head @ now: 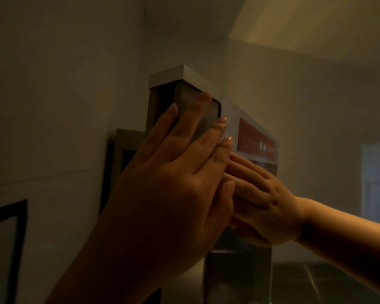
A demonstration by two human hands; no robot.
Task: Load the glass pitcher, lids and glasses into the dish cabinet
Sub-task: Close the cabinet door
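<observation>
Dish cabinet [206,106] stands at frame centre against the pale wall [53,106] — both hands lie flat on its front, fingers straight. Left hand [173,183] covers the dark glass door; right hand [261,194] presses just below the red control panel [257,139].

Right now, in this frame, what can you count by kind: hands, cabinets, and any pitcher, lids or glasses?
Hands: 2, the left hand and the right hand, both flat with straight fingers against the cabinet front.
Dish cabinet: 1, with a red panel.
Pitcher: 0 in view.
Lids: 0 in view.
Glasses: 0 in view.
Total: 3.
</observation>
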